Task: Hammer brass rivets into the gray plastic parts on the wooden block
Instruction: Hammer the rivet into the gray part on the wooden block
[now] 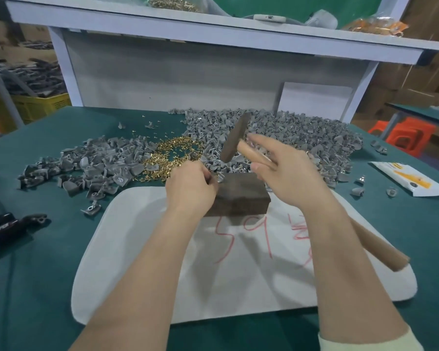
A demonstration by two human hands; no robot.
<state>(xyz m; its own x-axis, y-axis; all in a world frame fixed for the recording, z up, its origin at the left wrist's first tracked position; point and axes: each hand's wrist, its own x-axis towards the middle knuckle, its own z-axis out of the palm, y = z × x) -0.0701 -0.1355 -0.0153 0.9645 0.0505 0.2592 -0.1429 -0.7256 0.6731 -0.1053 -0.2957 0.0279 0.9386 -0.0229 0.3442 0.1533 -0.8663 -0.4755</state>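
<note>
wooden block (241, 197) as landmark. left hand (192, 188) at its near-left corner, fingers pinched on a small gray part at the block's top left edge; rivet not discernible. right hand (287, 173) grips the hammer (235, 138), head raised above the block's far-left, handle running back-right.

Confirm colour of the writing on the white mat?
Red, hand-drawn marks on the white mat; head view.

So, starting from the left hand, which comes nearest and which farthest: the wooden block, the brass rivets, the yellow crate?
1. Wooden block: touching the left hand, just to its right.
2. Brass rivets: heaped just beyond the hand.
3. Yellow crate: far off to the left, past the table edge.
</note>
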